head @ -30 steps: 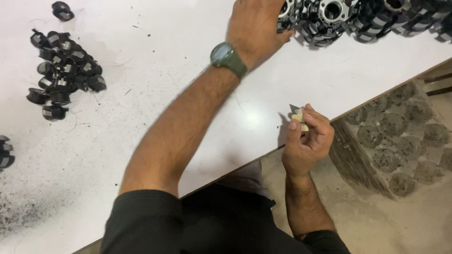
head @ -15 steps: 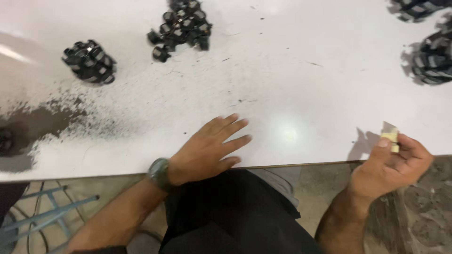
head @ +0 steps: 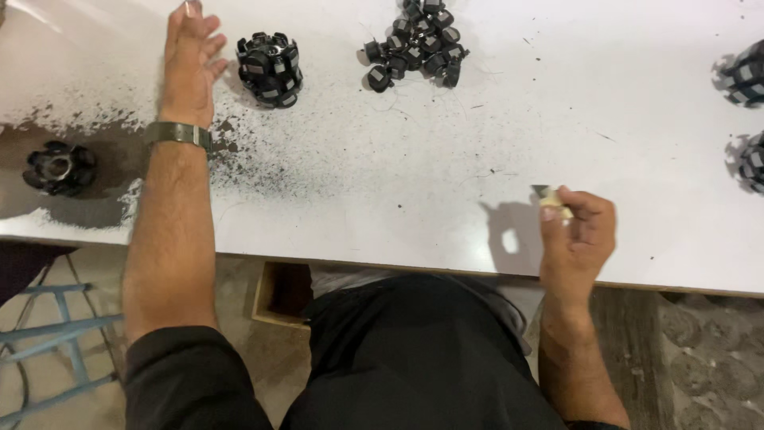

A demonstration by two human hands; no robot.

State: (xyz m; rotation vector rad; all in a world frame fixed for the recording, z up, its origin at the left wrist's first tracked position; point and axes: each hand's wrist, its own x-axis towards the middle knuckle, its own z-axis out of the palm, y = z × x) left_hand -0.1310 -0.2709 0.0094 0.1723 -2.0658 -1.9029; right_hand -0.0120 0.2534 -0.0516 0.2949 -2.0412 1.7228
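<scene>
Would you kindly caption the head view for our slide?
Left hand reaches beside a black round part on the white table; right hand pinches a small pale piece.

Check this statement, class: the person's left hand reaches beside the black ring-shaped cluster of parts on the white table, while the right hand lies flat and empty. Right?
Not quite. In the head view the right hand is not flat or empty: it pinches a small pale piece. The left hand does reach beside the black ring-shaped cluster on the white table.

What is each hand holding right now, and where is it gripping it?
The right hand pinches a small pale piece by its lower end between its fingertips. The left hand holds nothing, spread flat beside a black ring-shaped assembly.
</scene>
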